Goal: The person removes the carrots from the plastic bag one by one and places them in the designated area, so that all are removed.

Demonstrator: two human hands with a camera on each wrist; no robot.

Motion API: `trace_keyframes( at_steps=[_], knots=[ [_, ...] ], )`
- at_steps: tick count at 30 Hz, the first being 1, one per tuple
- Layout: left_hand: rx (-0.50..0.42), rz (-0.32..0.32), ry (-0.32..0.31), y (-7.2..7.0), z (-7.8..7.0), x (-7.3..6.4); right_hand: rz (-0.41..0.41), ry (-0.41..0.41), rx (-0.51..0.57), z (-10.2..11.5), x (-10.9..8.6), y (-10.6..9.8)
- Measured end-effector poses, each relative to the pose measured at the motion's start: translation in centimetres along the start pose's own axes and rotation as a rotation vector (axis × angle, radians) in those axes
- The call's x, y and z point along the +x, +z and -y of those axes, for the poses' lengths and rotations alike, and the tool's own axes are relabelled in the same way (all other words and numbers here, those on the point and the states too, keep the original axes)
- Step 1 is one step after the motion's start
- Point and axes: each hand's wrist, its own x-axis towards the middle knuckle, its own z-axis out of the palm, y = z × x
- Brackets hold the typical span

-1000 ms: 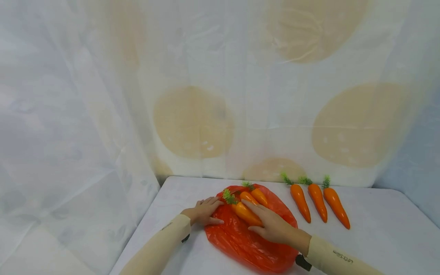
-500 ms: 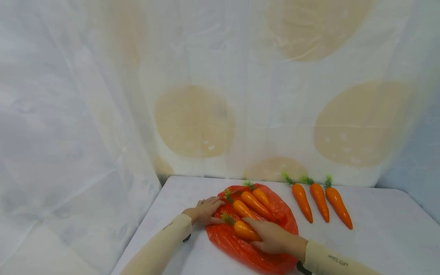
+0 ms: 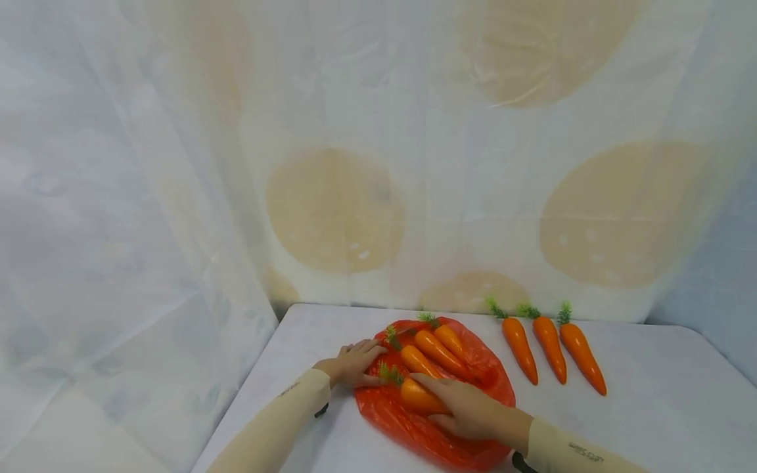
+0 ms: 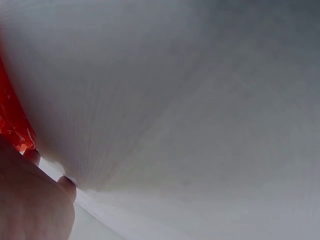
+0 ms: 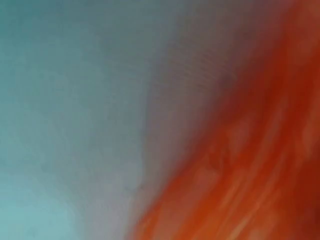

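Observation:
A red plastic bag [image 3: 408, 430] lies spread on the table. My right hand [image 3: 470, 407] grips the nearest carrot [image 3: 418, 396] over the bag, thumb on the near side and fingers on the far side. The green top of that carrot points left; its tip is hidden under the palm. Beyond it three more carrots lie on the bag, among them a middle carrot [image 3: 437, 348]. My left hand [image 3: 357, 362] rests with extended fingers on the bag's left edge. In the left wrist view, its fingers reach the table beside the red plastic [image 4: 12, 112].
Three loose carrots, one of them the rightmost carrot [image 3: 582, 355], lie in a row right of the bag, leafy tops toward the back. The white table [image 3: 644, 407] ends at a hanging cloth [image 3: 467, 243] behind, with more cloth on the left.
My right hand has drawn the carrot nearer along the bag and lowered it in front of the other three, which are now more visible. My left hand has stayed in place.

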Motion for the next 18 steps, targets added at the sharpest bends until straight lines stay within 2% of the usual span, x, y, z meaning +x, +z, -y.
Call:
trace_keyframes(
  at_steps=[8,12,18],
  knots=[
    [-0.012,0.012,-0.020,0.1,-0.1,-0.3,-0.117,-0.004,0.068,-0.4,-0.8,-2.6],
    [-0.038,0.004,-0.003,0.2,0.1,-0.1,-0.218,-0.003,0.072,-1.0,-1.3,-3.8],
    [-0.030,-0.006,0.005,0.4,0.4,0.3,-0.362,0.000,0.045,-2.2,-2.0,-4.8]
  ],
)
